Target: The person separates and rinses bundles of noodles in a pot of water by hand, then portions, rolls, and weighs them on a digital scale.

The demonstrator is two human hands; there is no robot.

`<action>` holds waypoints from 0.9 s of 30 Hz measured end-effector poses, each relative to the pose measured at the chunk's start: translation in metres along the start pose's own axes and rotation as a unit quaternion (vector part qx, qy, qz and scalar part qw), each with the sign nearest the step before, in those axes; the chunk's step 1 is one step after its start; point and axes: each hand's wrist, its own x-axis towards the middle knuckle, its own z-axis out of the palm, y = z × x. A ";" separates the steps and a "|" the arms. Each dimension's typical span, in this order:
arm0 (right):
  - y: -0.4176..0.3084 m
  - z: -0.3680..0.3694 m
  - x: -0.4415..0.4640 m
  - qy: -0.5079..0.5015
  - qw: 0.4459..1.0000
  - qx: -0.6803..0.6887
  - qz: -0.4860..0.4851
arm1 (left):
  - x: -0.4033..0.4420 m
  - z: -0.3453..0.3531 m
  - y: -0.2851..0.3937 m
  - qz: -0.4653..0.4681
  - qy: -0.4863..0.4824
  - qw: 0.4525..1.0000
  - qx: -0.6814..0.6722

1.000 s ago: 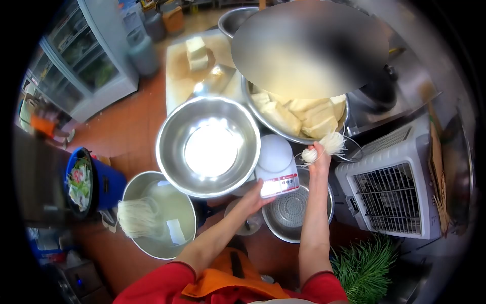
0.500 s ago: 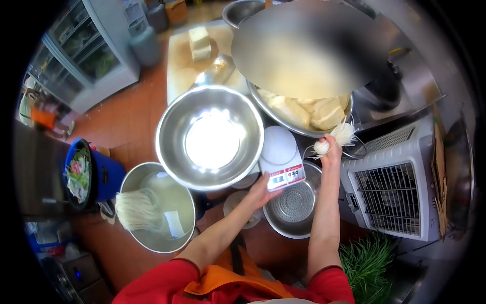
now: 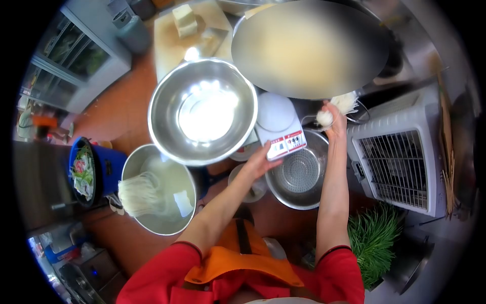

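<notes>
My left hand (image 3: pixel 261 160) is closed on the front left corner of a white digital kitchen scale (image 3: pixel 276 115) with a red-and-white control panel. My right hand (image 3: pixel 334 120) is closed around a bundle of thin white noodles (image 3: pixel 345 104); a rounded white end pokes out on its left side. Left of the scale sits a large, shiny steel bowl (image 3: pixel 167 133), with nothing showing inside it. Below the scale is a steel basin (image 3: pixel 299 169) with a perforated bottom. More white noodles (image 3: pixel 139 195) hang over the rim of a steel pot (image 3: pixel 177 172) at lower left.
Several white blocks (image 3: pixel 185 21) stand on a cutting board (image 3: pixel 164 38) at the back. A blurred patch hides much of the upper right. A grey slatted unit (image 3: pixel 400 157) is at right, above green leafy stalks (image 3: pixel 372 240). A blue bin (image 3: pixel 112 169) stands at left.
My view has shifted, so the bowl, scale and basin appear higher in the picture. Both hands keep their hold, the left on the scale and the right on the noodles.
</notes>
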 end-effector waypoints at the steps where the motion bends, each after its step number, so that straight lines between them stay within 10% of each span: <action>1: -0.001 -0.003 -0.006 0.005 1.000 -0.012 0.002 | -0.001 0.000 -0.001 -0.001 0.008 1.000 0.015; 11: 0.021 -0.068 -0.174 0.049 0.988 -0.147 0.024 | -0.093 -0.036 -0.019 -0.061 0.021 0.973 0.222; 16: 0.045 -0.022 -0.257 -0.023 0.977 -0.170 0.131 | -0.147 0.012 -0.001 0.093 -0.155 0.787 0.589; 27: 0.069 0.056 -0.329 -0.146 0.964 -0.121 0.189 | -0.253 -0.025 0.014 -0.026 -0.214 0.788 0.576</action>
